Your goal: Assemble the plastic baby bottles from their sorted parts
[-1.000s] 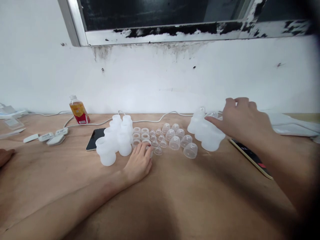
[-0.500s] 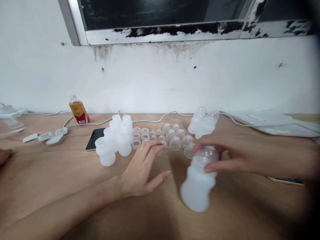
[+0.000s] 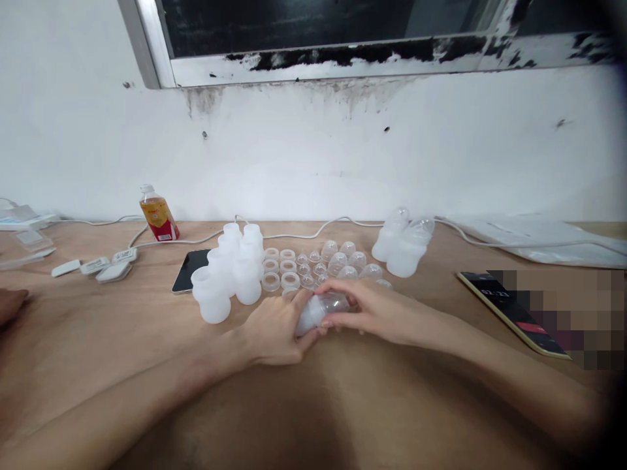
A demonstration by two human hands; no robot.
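Between my two hands lies a white baby bottle (image 3: 309, 316) with a clear dome cap, tilted on its side. My left hand (image 3: 274, 329) is closed around the bottle's body. At the other end my right hand (image 3: 365, 310) grips the clear cap (image 3: 334, 303). Just beyond my hands stand rows of white rings (image 3: 271, 281), small clear nipples (image 3: 307, 281) and clear dome caps (image 3: 337, 263). Several open white bottle bodies (image 3: 215, 303) stand left of the rings. Two capped bottles (image 3: 405, 256) stand at the back right.
A black phone (image 3: 190, 271) lies behind the bottle bodies, and another phone (image 3: 514, 316) lies at the right. A drink bottle (image 3: 159, 215), white plastic pieces (image 3: 113, 271) and a cable (image 3: 313, 236) are farther back. Another person's hand (image 3: 10, 305) shows at the left edge.
My right hand has moved left with the capped bottle and tipped it from upright to lying sideways. My left hand, open before, has closed on the bottle's body.
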